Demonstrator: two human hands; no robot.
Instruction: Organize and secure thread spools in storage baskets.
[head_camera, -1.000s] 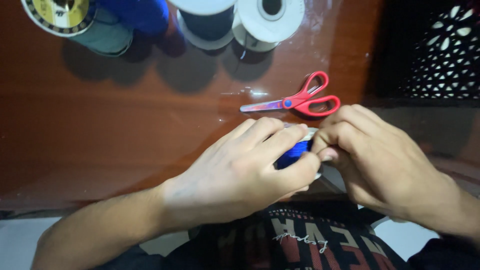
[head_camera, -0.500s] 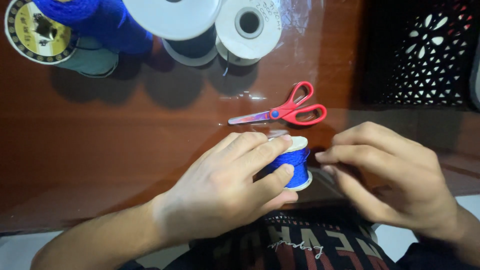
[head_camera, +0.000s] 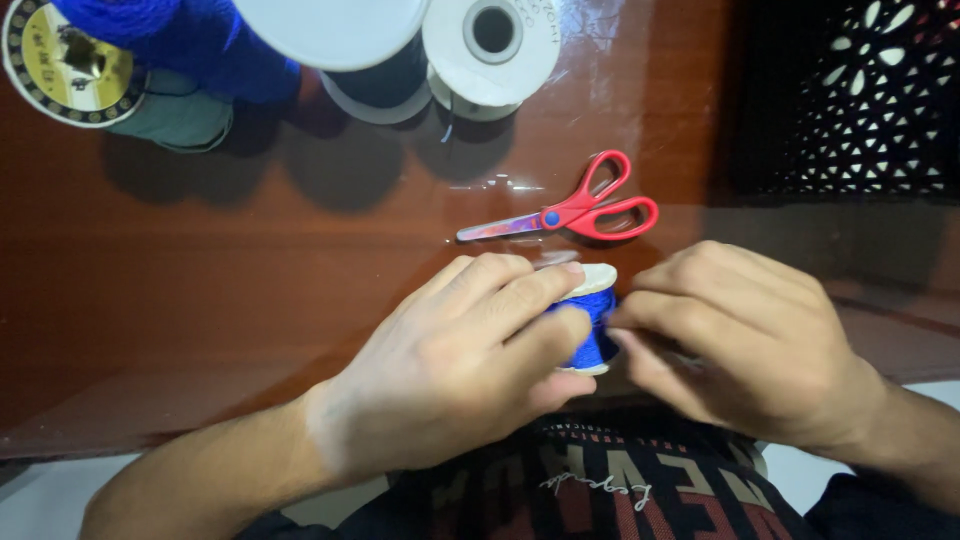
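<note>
My left hand (head_camera: 470, 370) grips a small spool of blue thread (head_camera: 592, 325) with pale end caps, holding it just above the near edge of a glossy brown table (head_camera: 200, 290). My right hand (head_camera: 745, 345) is beside it on the right, its fingertips pinched together against the spool's blue winding; whether a thread end is between them is too small to tell. Red-handled scissors (head_camera: 575, 212) lie shut on the table just beyond both hands.
Along the far edge stand several large spools: a white one (head_camera: 490, 45), a dark one with a white cap (head_camera: 345, 40), a blue yarn bundle (head_camera: 190, 40) and a round labelled reel (head_camera: 65, 60). A dark perforated basket (head_camera: 860, 100) sits at the right.
The view has shifted so the far spools show more. My right hand has drawn slightly apart from the left, and the blue spool is more exposed between them.
</note>
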